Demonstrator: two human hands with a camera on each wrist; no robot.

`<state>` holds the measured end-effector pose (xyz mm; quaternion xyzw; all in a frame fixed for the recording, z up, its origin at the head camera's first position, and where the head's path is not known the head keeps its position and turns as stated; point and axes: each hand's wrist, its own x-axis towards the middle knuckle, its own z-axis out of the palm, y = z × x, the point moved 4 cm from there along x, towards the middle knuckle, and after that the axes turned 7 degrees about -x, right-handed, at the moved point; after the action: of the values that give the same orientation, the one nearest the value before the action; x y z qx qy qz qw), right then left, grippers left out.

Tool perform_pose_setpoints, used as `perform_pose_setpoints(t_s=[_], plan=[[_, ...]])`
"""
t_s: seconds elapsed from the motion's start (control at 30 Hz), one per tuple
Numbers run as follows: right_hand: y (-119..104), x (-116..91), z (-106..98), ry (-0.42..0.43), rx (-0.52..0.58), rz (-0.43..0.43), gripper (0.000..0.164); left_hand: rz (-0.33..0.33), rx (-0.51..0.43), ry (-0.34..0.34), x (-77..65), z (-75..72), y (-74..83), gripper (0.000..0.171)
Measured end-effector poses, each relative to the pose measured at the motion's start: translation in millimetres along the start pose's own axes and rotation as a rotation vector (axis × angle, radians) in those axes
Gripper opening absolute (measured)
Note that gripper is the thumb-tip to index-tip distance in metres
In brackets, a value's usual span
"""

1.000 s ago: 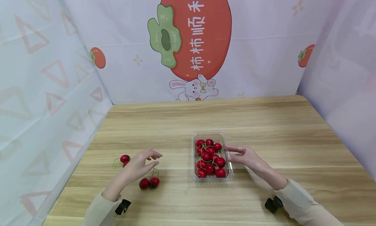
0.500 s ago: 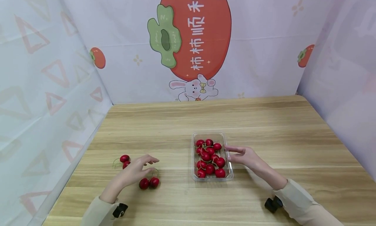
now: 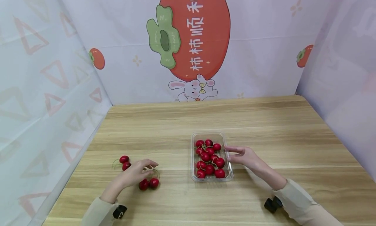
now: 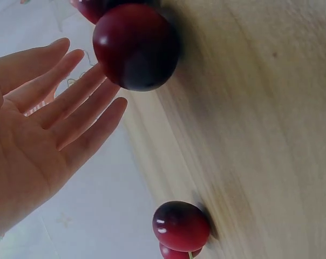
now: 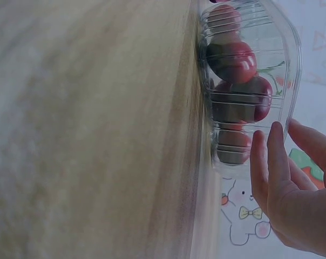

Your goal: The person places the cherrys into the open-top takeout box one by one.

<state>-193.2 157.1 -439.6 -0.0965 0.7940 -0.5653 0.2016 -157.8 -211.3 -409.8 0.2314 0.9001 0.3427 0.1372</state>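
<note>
In the head view my left hand (image 3: pixel 136 173) hovers over a pair of red cherries (image 3: pixel 154 183), its fingertips near their green stems. The left wrist view has its fingers fairly straight and apart, with a dark red cherry (image 4: pixel 136 47) by the fingertips; whether they touch it I cannot tell. My right hand (image 3: pixel 245 156) rests its fingertips against the right side of a clear plastic box (image 3: pixel 230 173) that holds several cherries (image 3: pixel 210 169). Seen from the right wrist, nearly straight fingers meet the ribbed wall and rim of the box (image 5: pixel 287 102).
Another pair of cherries (image 3: pixel 124 159) lies left of my left hand, stem to the left. Everything stands on a wooden table (image 3: pixel 164 121). A printed cloth (image 3: pixel 258 56) hangs behind it, with more cloth at both sides.
My left hand has moved slightly left and lower, closer to the stems of the near pair of cherries. My right hand stays at the side of the box.
</note>
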Motion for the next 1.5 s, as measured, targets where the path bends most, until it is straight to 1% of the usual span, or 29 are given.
perform_pose_setpoints(t_s=[0.13, 0.2, 0.37, 0.53, 0.67, 0.73, 0.9, 1.07, 1.3, 1.5], plan=[[0.3, -0.5, 0.1, -0.001, -0.001, -0.001, 0.054, -0.025, -0.012, -0.022, 1.4, 2.8, -4.8, 0.024], [0.4, -0.7, 0.0, -0.002, -0.003, -0.003, 0.053, -0.022, -0.011, -0.024, 1.8, 3.7, -6.4, 0.023], [0.5, -1.3, -0.2, -0.002, -0.004, -0.006, 0.053, -0.011, -0.005, -0.021, 2.7, 4.0, -8.5, 0.020], [1.1, -1.4, -0.3, -0.001, -0.002, -0.002, 0.053, -0.029, 0.011, -0.012, 4.4, 4.0, -14.3, 0.016], [0.8, -0.9, 0.1, -0.011, 0.011, -0.013, 0.053, -0.026, 0.037, -0.002, 6.4, 3.3, -17.2, 0.013], [0.4, -0.8, 0.3, -0.016, 0.017, -0.020, 0.053, -0.013, 0.057, -0.002, 8.1, 2.8, -17.3, 0.013], [-0.2, -1.1, 0.2, -0.014, 0.013, -0.023, 0.053, -0.007, 0.094, -0.015, 11.8, 1.8, -16.2, 0.010], [-1.0, -1.7, 0.3, -0.009, 0.006, -0.013, 0.053, -0.012, 0.104, -0.026, 12.4, 1.1, -14.6, 0.008], [-1.0, -1.4, -0.1, -0.010, 0.010, -0.009, 0.053, -0.019, 0.068, -0.007, 11.8, 0.4, -14.3, 0.009], [-0.7, -1.2, 0.1, -0.010, 0.012, -0.016, 0.052, -0.022, 0.017, 0.000, 11.6, 1.9, -17.4, 0.008]])
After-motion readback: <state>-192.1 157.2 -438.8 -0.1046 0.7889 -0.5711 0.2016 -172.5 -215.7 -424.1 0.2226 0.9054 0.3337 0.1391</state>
